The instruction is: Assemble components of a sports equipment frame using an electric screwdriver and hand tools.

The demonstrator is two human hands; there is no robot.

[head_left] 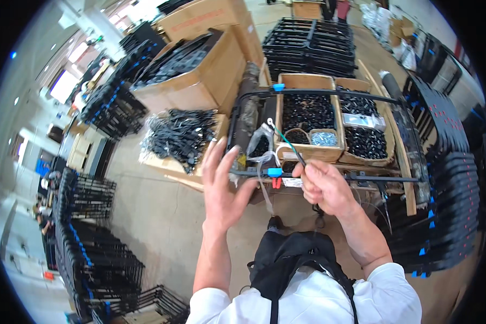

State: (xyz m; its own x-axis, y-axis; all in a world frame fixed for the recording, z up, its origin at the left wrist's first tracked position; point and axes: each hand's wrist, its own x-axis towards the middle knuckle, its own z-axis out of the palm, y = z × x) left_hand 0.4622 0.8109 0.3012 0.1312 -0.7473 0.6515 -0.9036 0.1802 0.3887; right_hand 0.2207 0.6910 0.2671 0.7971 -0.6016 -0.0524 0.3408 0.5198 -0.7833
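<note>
My right hand (329,186) is closed on a thin cable (288,141), whose green wire runs up and leftward to a pale ring-shaped end. My left hand (223,189) is raised, fingers spread and holding nothing, by the near left corner of a black metal frame (356,96). Between the hands hangs a clear plastic strip (258,141), looped over the near bar. Blue clips (275,172) sit on the frame's near and far bars. Below the near clip, red handles (276,183) show; the rest of that tool is hidden.
Under the frame stand cardboard boxes (337,120) of small black parts; one also holds silvery fasteners (324,139). Bundled black cables (181,135) lie on a carton to the left, before a large box (210,81). Stacked black frames (309,46) stand behind, others (443,210) at right.
</note>
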